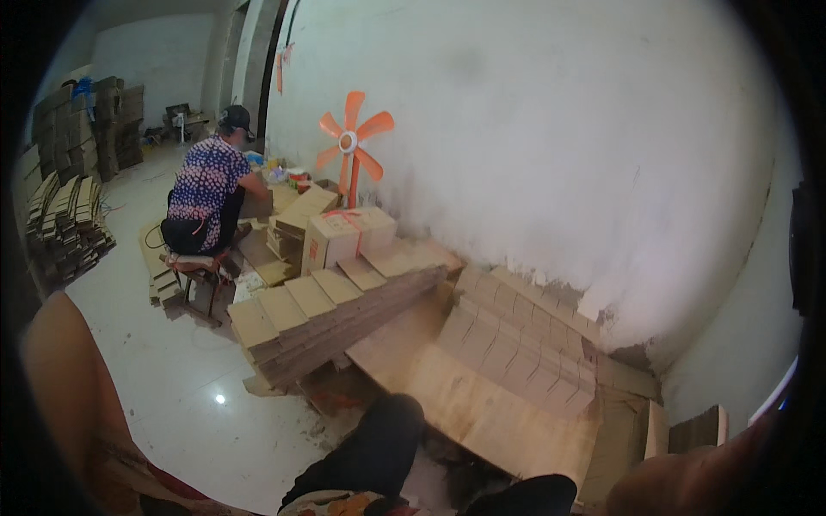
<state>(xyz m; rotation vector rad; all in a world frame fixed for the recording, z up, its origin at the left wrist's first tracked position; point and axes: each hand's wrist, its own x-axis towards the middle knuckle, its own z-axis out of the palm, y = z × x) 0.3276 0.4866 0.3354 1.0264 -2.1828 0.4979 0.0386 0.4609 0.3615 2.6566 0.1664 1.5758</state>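
Observation:
My left arm (64,370) is at the lower left edge, its hand out of the picture. At the lower right only part of my right arm (688,482) shows, close to some upright cardboard pieces (699,430); that hand is out of sight too. Before my dark-trousered knees (370,447) lies a low wooden board (482,404). A long row of slotted cardboard pieces (516,348) stands along its far side by the wall. Left of the board, flat cardboard pieces (314,297) are piled in overlapping layers.
A person (206,185) in a patterned shirt and cap sits on a stool (205,275) at far left. An orange fan (348,142) stands behind a closed carton (348,236). Cardboard stacks (69,215) line the left wall. Pale tiled floor (189,387) shows at left.

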